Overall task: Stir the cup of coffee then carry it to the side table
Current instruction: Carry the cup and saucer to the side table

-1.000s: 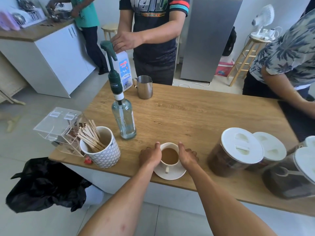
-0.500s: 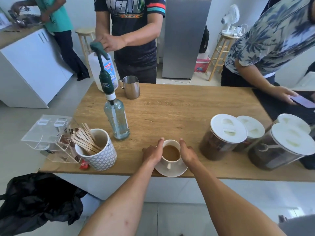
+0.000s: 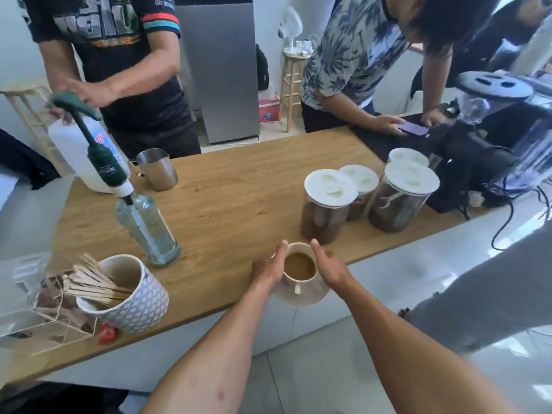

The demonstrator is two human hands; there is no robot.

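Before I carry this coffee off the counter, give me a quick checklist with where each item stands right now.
1. Left hand on the saucer and cup: ok, at the left side.
2. Right hand on them: ok, at the right side.
3. Coffee level: ok, below the rim, no spill seen.
4. Stir stick out of the cup: ok, none in it.
5. Nearest lidded jar: ok, just behind, not touching.
6. Path to the side table: cannot tell, it is not identifiable.
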